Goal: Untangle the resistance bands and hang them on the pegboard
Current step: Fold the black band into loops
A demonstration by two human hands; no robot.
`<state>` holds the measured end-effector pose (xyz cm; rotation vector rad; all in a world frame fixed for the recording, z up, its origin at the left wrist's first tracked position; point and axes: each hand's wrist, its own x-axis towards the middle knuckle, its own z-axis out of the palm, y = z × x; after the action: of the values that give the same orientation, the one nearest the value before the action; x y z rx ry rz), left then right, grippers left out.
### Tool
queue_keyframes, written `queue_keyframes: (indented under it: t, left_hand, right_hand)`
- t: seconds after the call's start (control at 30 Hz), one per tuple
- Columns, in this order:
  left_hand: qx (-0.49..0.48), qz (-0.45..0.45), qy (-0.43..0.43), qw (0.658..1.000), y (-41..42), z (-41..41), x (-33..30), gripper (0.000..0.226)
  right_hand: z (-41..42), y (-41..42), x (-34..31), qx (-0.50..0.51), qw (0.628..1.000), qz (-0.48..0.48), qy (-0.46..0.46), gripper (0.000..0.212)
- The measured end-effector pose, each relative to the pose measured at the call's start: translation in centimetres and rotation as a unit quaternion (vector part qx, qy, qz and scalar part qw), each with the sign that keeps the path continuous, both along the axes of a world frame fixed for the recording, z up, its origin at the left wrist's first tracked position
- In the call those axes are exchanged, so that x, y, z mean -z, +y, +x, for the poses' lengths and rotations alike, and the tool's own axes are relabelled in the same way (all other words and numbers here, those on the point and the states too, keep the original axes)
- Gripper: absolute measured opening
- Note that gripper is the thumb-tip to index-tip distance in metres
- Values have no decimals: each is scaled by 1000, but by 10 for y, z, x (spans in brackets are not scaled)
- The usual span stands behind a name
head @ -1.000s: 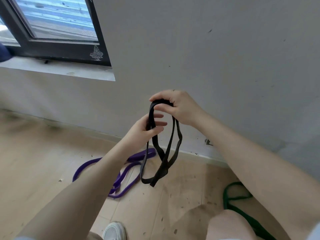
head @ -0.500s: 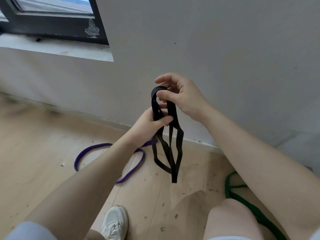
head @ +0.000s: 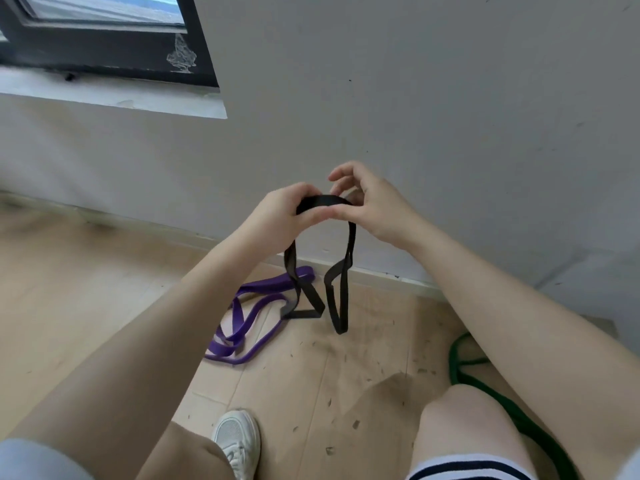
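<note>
the black band (head: 323, 202) is held at chest height before the wall, pinched at its top by the left hand (head: 280, 216) and the right hand (head: 372, 207). two twisted loops hang free; each should be turned flat before hanging. no pegboard is visible.

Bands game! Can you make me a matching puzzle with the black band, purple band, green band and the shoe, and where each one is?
Things:
1. black band
2. purple band
3. green band
4. white shoe

Places:
A. on the floor, by the right leg
B. held up in both hands
C. bottom of the view, between the knees
D. on the floor, near the wall

Pairs: 1-B, 2-D, 3-A, 4-C
</note>
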<state>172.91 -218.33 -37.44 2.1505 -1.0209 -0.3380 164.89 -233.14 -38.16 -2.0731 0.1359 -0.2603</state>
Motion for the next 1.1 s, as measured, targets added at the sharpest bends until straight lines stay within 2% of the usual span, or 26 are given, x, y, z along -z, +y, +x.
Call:
queue_keyframes:
  t: [0.07,0.13,0.33,0.47,0.6,0.8,0.9,0.97,1.1]
  left_hand:
    - [18,46,-17,999,0,-2,-5,24]
    - [33,52,-18,998,2,-4,-6,23]
    - [3,-45,-2,999,11,-8,-12,17]
    - [-15,-84,34,996,17,-7,-14,20]
    - [-28,-103,55,993,23,-10,-6,18]
    - [-82,-145,59,984,27,-13,8,19]
    - [-88,-164,69,980,27,-17,15,19]
    - [-94,-184,78,975,27,-20,21,18]
    - [-92,-184,92,974,30,-21,29,20]
  right_hand:
    - [-3,-1,6,-32,997,50,40,34]
    - [-6,-2,13,-68,992,82,73,34]
    - [-9,-5,50,-94,984,-5,153,23]
    - [-12,-8,76,-65,985,-13,161,13]
    - [-16,-8,84,-59,986,26,156,14]
    - [-30,-4,79,-128,964,109,205,24]
    - [-32,6,90,-78,980,36,179,23]
    - [-30,10,97,-44,988,5,147,12]
    - [-28,13,98,-37,983,-15,177,9]
